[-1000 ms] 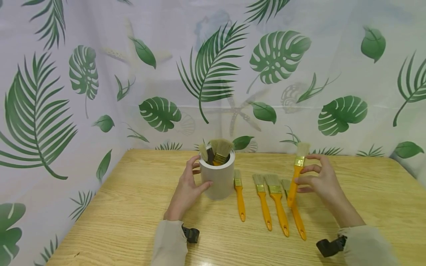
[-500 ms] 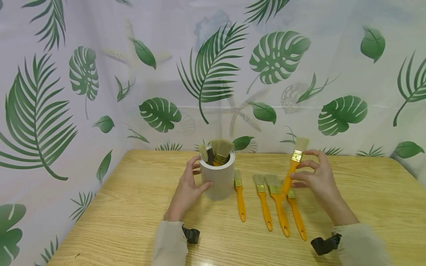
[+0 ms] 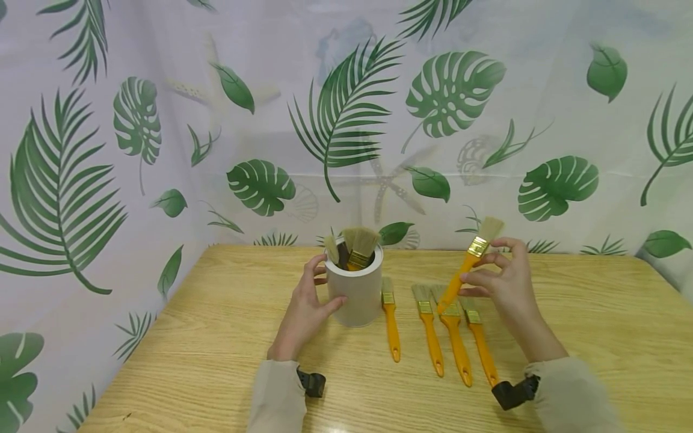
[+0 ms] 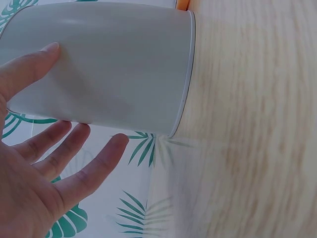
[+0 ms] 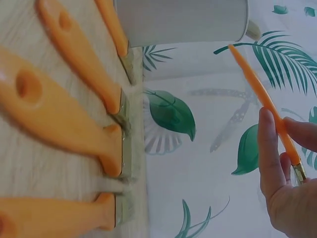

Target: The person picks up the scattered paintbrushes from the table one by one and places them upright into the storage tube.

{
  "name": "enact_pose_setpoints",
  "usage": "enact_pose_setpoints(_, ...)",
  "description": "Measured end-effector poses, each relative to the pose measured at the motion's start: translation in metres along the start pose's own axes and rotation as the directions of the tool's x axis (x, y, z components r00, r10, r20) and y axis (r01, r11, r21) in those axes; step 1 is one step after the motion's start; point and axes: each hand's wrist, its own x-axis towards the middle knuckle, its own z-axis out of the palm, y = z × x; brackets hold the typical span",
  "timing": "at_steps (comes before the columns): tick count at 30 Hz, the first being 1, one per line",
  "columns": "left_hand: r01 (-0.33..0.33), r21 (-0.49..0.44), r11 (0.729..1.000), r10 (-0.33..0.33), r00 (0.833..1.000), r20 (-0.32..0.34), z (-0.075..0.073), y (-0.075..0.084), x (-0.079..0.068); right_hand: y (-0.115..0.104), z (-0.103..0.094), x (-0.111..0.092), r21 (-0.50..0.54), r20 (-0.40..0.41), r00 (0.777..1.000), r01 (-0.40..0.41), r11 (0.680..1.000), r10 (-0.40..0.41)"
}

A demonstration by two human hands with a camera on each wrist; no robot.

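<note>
My left hand [image 3: 304, 313] holds the side of a light grey can [image 3: 354, 299], thumb on the near face and fingers around the left; in the left wrist view the thumb and some fingertips touch the can [image 4: 119, 64]. Several paintbrushes stand in it, bristles [image 3: 361, 242] up. My right hand [image 3: 511, 291] pinches a paintbrush [image 3: 460, 273] with an orange handle above the table, bristles up and leaning right. The handle's free end points down-left toward the can, also seen on the paintbrush [image 5: 255, 84] in the right wrist view.
Several more orange-handled paintbrushes lie on the wooden table [image 3: 216, 337] right of the can, including a narrow paintbrush [image 3: 392, 328] closest to it and a wider paintbrush [image 3: 459, 346]. A leaf-patterned curtain [image 3: 346, 120] hangs behind the table's back edge.
My right hand has moved left and slightly up with the paintbrush, which has tilted from nearly upright so its handle end swings left. The left hand and can have stayed in place.
</note>
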Motion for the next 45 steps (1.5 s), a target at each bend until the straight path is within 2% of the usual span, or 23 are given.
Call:
enact_pose_setpoints(8,-0.002,0.003,1.000,0.002,1.000,-0.006,0.001,0.000,0.000,-0.003,0.019,0.002,0.097,-0.086,0.996,0.042,0.994,-0.034)
enact_pose_setpoints(13,-0.003,0.003,1.000,0.003,1.000,-0.004,0.002,0.001,0.000,-0.006,0.033,0.003,0.120,-0.172,0.984,0.057,0.991,-0.036)
enact_pose_setpoints(20,-0.010,-0.001,1.000,0.010,1.000,-0.001,0.002,0.001,0.000,-0.009,0.044,0.004,0.170,-0.231,0.971,0.105,0.980,-0.064)
enact_pose_setpoints(34,0.011,0.020,1.000,-0.011,1.000,-0.004,0.000,0.001,0.000,-0.006,0.067,0.010,0.295,-0.276,0.942,0.272,0.916,-0.191)
enact_pose_setpoints(40,0.016,0.020,1.000,-0.016,1.000,-0.001,0.000,0.001,-0.001,-0.008,0.084,0.013,0.263,-0.273,0.941,0.274,0.925,-0.201)
enact_pose_setpoints(45,0.014,0.028,1.000,-0.013,1.000,-0.004,0.000,0.002,0.000,-0.008,0.098,0.018,0.259,-0.251,0.939,0.299,0.918,-0.234)
